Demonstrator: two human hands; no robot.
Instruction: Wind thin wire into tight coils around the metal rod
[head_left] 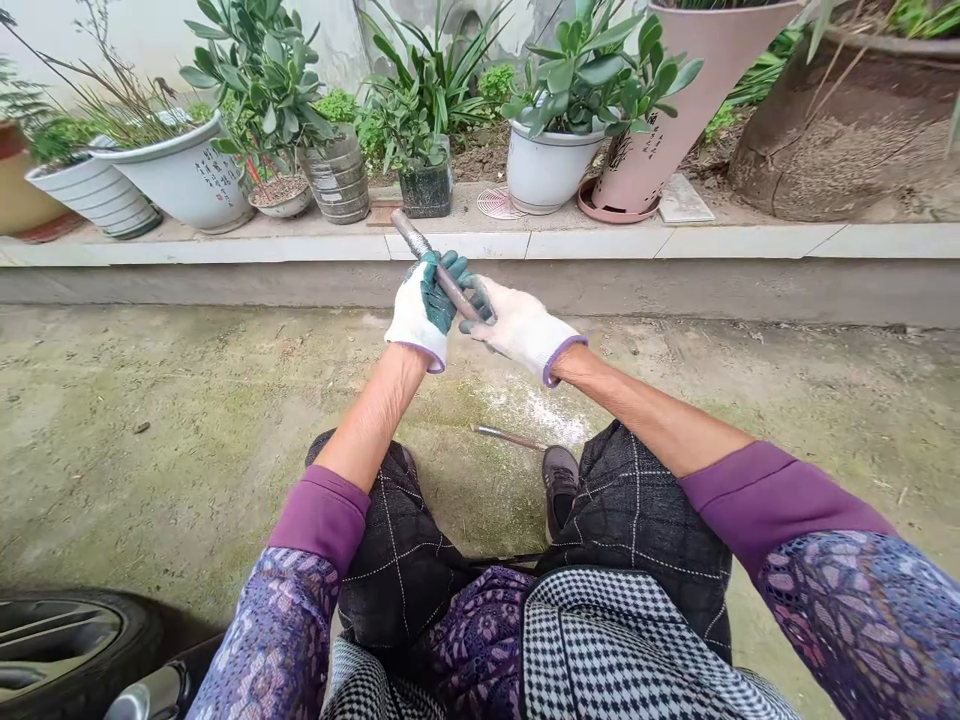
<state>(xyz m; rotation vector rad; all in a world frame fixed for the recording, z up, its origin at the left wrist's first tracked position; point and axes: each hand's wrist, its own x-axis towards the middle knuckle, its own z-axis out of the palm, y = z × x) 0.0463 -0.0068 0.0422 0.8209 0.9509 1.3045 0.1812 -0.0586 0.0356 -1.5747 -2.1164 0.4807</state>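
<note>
Both arms (645,405) reach forward, left hand (417,308) clasping a rod (452,287), right hand (519,322) pinching its near end

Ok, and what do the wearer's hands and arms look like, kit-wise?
Left hand and right hand: white gloves, dark green coating on the fingers, purple wrist edging. Sleeves: purple and blue leafy pattern, plain purple cuffs. Forearms bare between.
</note>
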